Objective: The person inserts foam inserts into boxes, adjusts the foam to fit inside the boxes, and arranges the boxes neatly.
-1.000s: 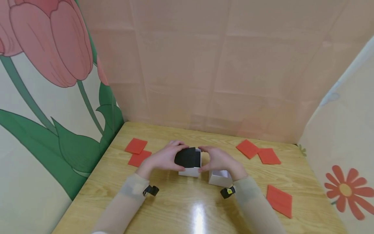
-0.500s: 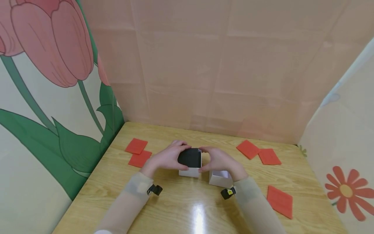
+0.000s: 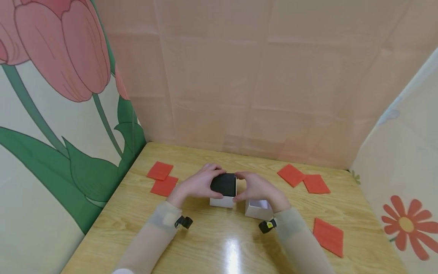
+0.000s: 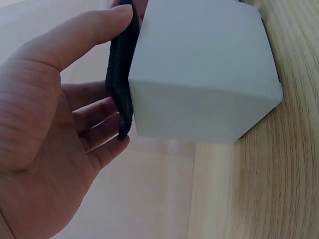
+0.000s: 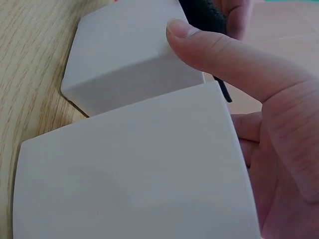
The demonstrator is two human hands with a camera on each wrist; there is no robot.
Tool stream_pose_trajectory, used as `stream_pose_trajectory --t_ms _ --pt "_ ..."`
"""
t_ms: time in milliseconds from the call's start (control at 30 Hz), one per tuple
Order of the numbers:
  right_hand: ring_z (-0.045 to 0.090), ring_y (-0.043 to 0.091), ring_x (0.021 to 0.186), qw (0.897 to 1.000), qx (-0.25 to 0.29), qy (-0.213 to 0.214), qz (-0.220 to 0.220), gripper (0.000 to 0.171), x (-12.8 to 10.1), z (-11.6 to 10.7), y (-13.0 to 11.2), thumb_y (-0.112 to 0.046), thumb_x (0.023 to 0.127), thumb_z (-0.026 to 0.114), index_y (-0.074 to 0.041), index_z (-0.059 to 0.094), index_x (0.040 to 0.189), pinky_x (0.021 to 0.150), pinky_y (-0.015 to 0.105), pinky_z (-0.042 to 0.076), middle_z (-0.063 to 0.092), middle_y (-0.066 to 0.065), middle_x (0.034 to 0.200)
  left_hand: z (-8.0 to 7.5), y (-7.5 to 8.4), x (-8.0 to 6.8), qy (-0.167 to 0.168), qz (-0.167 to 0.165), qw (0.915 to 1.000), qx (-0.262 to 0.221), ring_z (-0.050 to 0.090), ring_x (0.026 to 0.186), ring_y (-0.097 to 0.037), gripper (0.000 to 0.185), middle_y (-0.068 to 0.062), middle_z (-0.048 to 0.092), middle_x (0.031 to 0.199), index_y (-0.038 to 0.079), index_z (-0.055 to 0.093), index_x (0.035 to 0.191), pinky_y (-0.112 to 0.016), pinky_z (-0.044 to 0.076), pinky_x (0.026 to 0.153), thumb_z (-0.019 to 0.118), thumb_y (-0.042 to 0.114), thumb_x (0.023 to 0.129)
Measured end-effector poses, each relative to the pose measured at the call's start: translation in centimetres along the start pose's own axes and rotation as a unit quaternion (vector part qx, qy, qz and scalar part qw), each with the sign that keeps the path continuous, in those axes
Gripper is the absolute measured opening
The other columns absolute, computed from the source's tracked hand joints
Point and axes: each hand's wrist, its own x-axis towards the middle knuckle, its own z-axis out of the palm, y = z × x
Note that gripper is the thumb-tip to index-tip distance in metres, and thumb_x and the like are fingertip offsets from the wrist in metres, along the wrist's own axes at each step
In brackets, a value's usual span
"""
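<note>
Wood table [image 3: 205,243] is spanning lower view. L hand [image 3: 200,185], R hand [image 3: 257,188] are cupping, half-curled. Wht box [image 3: 221,202] is standing mid-table, R hand gripping right side; 2nd box [image 3: 256,212] sitting just R. Blk pad [image 3: 224,185] is topping wht box, L hand pinching pad.

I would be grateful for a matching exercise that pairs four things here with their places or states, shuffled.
1. Black sheet
2. Left hand
3. Open white box
4. Red square nearest the camera

A. Just right of the other white box
B. Flat near the right side of the table
C. Over the top of the other white box
D. Holding the black sheet

Pairs: 1-C, 2-D, 3-A, 4-B
</note>
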Motion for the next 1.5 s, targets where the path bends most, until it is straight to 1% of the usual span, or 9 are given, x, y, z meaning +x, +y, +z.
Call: stream_pose_trajectory --t_ms 333,567,767,967,1100,1233,1367,1500 --pt "0.059 0.038 0.134 1.000 0.001 0.001 0.000 0.098 -0.04 -0.09 -0.07 -0.051 0.073 0.099 -0.013 0.058 0.153 0.110 0.060 0.050 0.064 0.009 0.146 0.57 -0.35 0.44 0.004 0.005 1.0000 0.005 0.046 0.135 -0.022 0.082 -0.004 0.053 0.149 0.008 0.058 0.152 -0.041 0.050 0.110 0.090 0.044 0.086" --pt "0.060 0.039 0.133 1.000 0.005 0.004 -0.004 0.099 -0.11 0.02 -0.08 -0.050 0.073 0.099 -0.010 0.057 0.153 0.110 0.060 0.050 0.064 0.013 0.146 0.69 -0.24 0.56 0.000 0.009 1.0000 0.000 0.045 0.135 -0.022 0.081 -0.005 0.053 0.149 0.007 0.059 0.151 -0.041 0.050 0.110 0.091 0.044 0.086" --pt "0.060 0.039 0.133 1.000 0.000 0.007 -0.005 0.100 -0.09 0.11 0.00 -0.049 0.072 0.099 -0.008 0.057 0.153 0.109 0.060 0.051 0.064 0.013 0.145 0.71 -0.04 0.49 -0.006 0.001 1.0000 0.000 0.045 0.135 -0.021 0.081 -0.003 0.053 0.149 0.007 0.059 0.151 -0.039 0.050 0.110 0.090 0.045 0.087" --pt "0.059 0.040 0.134 1.000 0.006 0.004 -0.001 0.101 -0.24 0.12 -0.25 -0.046 0.072 0.100 -0.007 0.056 0.154 0.110 0.060 0.049 0.063 0.013 0.147 0.74 0.08 0.49 -0.013 -0.011 0.9999 -0.004 0.044 0.135 -0.021 0.081 -0.003 0.053 0.149 0.008 0.058 0.152 -0.039 0.050 0.111 0.090 0.045 0.087" --pt "0.059 0.040 0.135 1.000 0.008 0.003 -0.001 0.102 -0.30 0.04 -0.42 -0.047 0.073 0.100 -0.006 0.055 0.155 0.111 0.060 0.049 0.063 0.014 0.147 0.84 -0.05 0.54 -0.013 -0.010 0.9999 0.000 0.044 0.136 -0.021 0.083 -0.003 0.053 0.149 0.007 0.058 0.152 -0.039 0.050 0.112 0.089 0.048 0.087" --pt "0.059 0.040 0.134 1.000 0.008 0.004 -0.001 0.101 -0.28 -0.01 -0.43 -0.047 0.073 0.099 -0.007 0.056 0.154 0.110 0.060 0.049 0.063 0.014 0.147 0.87 -0.12 0.56 -0.011 -0.004 0.9999 0.000 0.044 0.138 -0.022 0.084 -0.004 0.053 0.151 0.006 0.057 0.153 -0.040 0.048 0.113 0.089 0.049 0.088" --pt "0.059 0.039 0.135 1.000 0.008 0.003 0.002 0.100 -0.29 -0.01 -0.44 -0.047 0.073 0.099 -0.009 0.056 0.154 0.111 0.060 0.049 0.063 0.012 0.147 0.91 -0.13 0.46 -0.011 -0.005 0.9999 -0.010 0.044 0.138 -0.022 0.086 -0.005 0.051 0.153 0.006 0.056 0.154 -0.041 0.048 0.114 0.088 0.050 0.088" --pt "0.059 0.039 0.135 1.000 0.011 0.001 0.005 0.100 -0.34 0.00 -0.48 -0.047 0.073 0.099 -0.009 0.056 0.155 0.111 0.060 0.049 0.062 0.012 0.148 1.06 -0.27 0.21 -0.010 -0.013 0.9995 -0.025 0.045 0.140 -0.023 0.090 -0.005 0.049 0.156 0.008 0.053 0.157 -0.042 0.047 0.115 0.088 0.052 0.087"
